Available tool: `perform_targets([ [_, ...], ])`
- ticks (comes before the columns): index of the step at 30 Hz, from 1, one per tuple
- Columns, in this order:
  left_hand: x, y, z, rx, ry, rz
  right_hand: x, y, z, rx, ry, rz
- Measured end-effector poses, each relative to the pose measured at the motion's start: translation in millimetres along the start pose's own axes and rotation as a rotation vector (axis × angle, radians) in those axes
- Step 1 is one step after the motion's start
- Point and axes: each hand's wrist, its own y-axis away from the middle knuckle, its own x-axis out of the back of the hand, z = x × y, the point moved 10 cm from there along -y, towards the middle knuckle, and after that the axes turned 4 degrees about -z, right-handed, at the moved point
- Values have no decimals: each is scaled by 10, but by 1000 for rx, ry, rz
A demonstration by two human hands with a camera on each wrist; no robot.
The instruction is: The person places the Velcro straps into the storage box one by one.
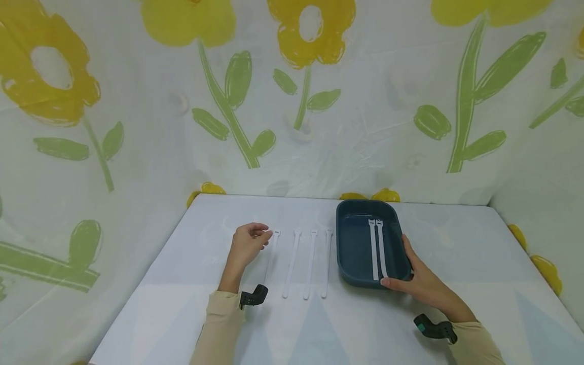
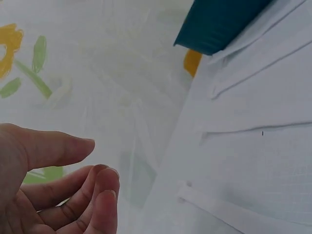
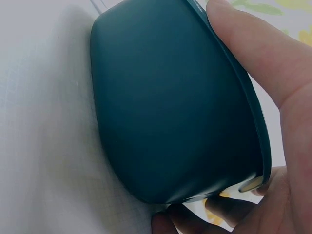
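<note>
My left hand [image 1: 244, 247] hovers by the head end of the leftmost white strap [image 1: 272, 253], its fingers loosely bent. In the left wrist view a gap separates that hand's [image 2: 58, 187] thumb from its fingers, which hold nothing. My right hand [image 1: 426, 286] grips the near right corner of a dark teal tray [image 1: 356, 253], thumb over the rim. Two white straps [image 1: 374, 253] lie side by side in the tray's right half. The right wrist view shows the tray's outer wall [image 3: 170, 97], with the right hand's [image 3: 290, 109] fingers partly hidden beyond its edge.
Three more white straps [image 1: 311, 266] lie roughly parallel on the white table [image 1: 182, 284], between the leftmost strap and the tray. Behind the table hangs a pale curtain [image 1: 365, 152] with yellow flowers and green leaves. A black wrist device [image 1: 254, 295] sits at the left cuff.
</note>
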Motion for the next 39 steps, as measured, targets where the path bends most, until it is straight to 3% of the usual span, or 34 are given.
perform_targets([
  [14,-89,-61,-299,100,-71,-34,-12,-7,32,1,-4,2],
  [26,-182,-83,-420,105,-126,-45,-20,-4,53,1,15,10],
  [33,-204,-73,-492,135,-212,-50,-22,-9,53,12,9,10],
  [39,-230,-60,-505,153,-227,-58,-22,-10,58,13,7,8],
])
